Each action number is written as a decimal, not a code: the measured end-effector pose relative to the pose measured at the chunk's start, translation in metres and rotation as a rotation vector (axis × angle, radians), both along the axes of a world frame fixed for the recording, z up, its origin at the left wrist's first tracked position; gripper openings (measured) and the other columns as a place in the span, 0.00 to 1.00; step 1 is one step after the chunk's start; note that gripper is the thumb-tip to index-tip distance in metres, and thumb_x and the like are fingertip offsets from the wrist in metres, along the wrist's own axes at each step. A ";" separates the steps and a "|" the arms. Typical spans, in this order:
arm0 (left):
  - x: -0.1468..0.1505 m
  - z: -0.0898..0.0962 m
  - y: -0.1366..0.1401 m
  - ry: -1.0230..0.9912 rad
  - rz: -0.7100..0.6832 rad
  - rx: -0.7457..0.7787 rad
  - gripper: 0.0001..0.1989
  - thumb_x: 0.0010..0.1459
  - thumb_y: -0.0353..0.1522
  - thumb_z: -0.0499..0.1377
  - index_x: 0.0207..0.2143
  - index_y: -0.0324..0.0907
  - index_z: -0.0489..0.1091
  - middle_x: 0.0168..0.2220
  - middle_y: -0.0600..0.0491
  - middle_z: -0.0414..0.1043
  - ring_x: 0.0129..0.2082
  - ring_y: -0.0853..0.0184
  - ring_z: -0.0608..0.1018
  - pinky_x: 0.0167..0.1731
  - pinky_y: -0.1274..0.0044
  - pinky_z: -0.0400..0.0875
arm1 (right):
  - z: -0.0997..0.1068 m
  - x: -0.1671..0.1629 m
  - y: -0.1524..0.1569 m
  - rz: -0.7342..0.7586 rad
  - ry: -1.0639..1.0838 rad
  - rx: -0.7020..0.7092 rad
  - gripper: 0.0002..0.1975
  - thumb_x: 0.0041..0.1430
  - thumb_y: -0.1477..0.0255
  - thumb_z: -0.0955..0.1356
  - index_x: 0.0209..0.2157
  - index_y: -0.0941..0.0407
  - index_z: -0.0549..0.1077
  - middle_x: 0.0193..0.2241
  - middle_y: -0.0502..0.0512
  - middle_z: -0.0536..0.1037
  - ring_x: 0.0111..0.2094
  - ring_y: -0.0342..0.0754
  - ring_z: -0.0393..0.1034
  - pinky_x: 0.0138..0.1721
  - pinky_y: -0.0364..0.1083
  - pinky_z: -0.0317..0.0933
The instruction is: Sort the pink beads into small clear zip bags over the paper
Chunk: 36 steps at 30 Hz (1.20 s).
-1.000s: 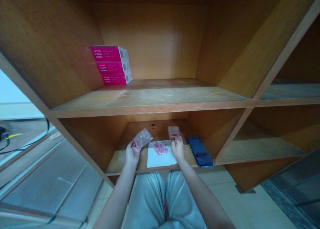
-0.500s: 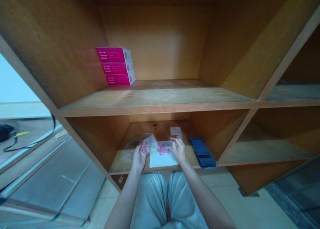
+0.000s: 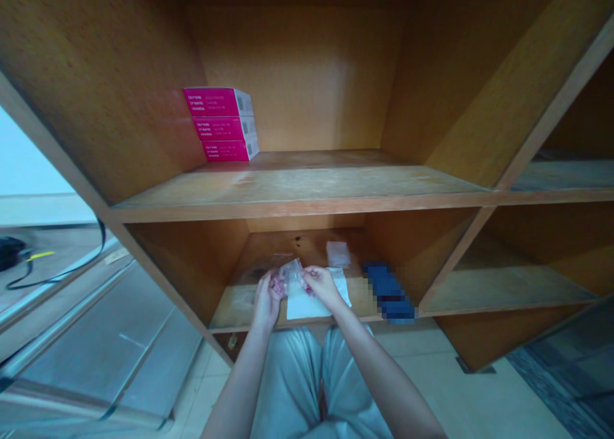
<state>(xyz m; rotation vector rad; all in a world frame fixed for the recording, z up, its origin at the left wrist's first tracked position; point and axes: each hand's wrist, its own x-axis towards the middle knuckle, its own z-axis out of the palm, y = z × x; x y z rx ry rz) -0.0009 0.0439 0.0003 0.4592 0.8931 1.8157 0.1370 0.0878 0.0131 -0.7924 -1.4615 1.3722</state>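
A: Clear plastic bag (image 3: 291,270), qty 1, pink pcs inside. Loc?
B: Lower ctr of frame. L hand (image 3: 268,293) grip closed on its L end.
A: R hand (image 3: 320,283)?
B: At bag's R end, over white paper (image 3: 302,311) w/ loose pink pellets (image 3: 307,290). Fingers bent; can't tell if grip has anything.
A: Upper L?
B: Pink boxes (image 3: 221,128), qty 3, stacked.
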 end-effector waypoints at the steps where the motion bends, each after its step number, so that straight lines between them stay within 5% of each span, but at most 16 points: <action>1: 0.001 0.001 -0.001 0.038 0.017 0.009 0.15 0.47 0.35 0.59 0.39 0.43 0.64 0.28 0.55 0.71 0.20 0.75 0.71 0.20 0.82 0.66 | 0.001 -0.001 0.001 -0.009 -0.014 -0.003 0.12 0.49 0.62 0.65 0.22 0.57 0.68 0.13 0.46 0.66 0.13 0.38 0.55 0.14 0.39 0.49; 5: 0.006 0.003 -0.006 0.228 0.071 0.047 0.26 0.40 0.31 0.64 0.45 0.50 0.64 0.45 0.52 0.66 0.27 0.75 0.73 0.21 0.84 0.65 | 0.007 -0.005 0.000 -0.012 -0.062 0.006 0.12 0.49 0.64 0.65 0.22 0.59 0.68 0.14 0.46 0.65 0.14 0.37 0.55 0.15 0.37 0.50; 9: 0.006 -0.001 -0.007 0.387 0.095 0.053 0.07 0.39 0.30 0.62 0.26 0.41 0.73 0.53 0.51 0.59 0.33 0.72 0.72 0.22 0.84 0.63 | 0.010 -0.007 -0.002 0.053 -0.064 0.007 0.11 0.48 0.65 0.65 0.24 0.59 0.69 0.16 0.46 0.67 0.15 0.36 0.56 0.16 0.37 0.51; 16: 0.007 -0.003 -0.008 0.510 0.148 0.076 0.07 0.41 0.28 0.56 0.24 0.41 0.74 0.54 0.53 0.57 0.44 0.65 0.68 0.26 0.83 0.64 | 0.013 -0.013 -0.001 0.077 -0.116 0.054 0.06 0.47 0.71 0.65 0.26 0.60 0.70 0.20 0.48 0.70 0.18 0.37 0.60 0.20 0.37 0.54; 27: 0.008 -0.006 -0.004 0.640 0.181 0.077 0.09 0.48 0.37 0.59 0.24 0.40 0.72 0.52 0.49 0.58 0.52 0.61 0.64 0.49 0.72 0.59 | 0.033 -0.008 -0.002 0.264 -0.212 0.131 0.09 0.50 0.75 0.62 0.21 0.61 0.70 0.17 0.47 0.68 0.19 0.38 0.61 0.24 0.37 0.56; 36: 0.005 -0.012 -0.002 0.848 0.225 0.040 0.10 0.52 0.37 0.54 0.24 0.41 0.70 0.49 0.49 0.60 0.52 0.62 0.63 0.52 0.69 0.55 | 0.046 -0.014 -0.009 0.106 -0.634 0.359 0.08 0.50 0.77 0.63 0.26 0.61 0.74 0.25 0.54 0.76 0.26 0.41 0.67 0.27 0.37 0.55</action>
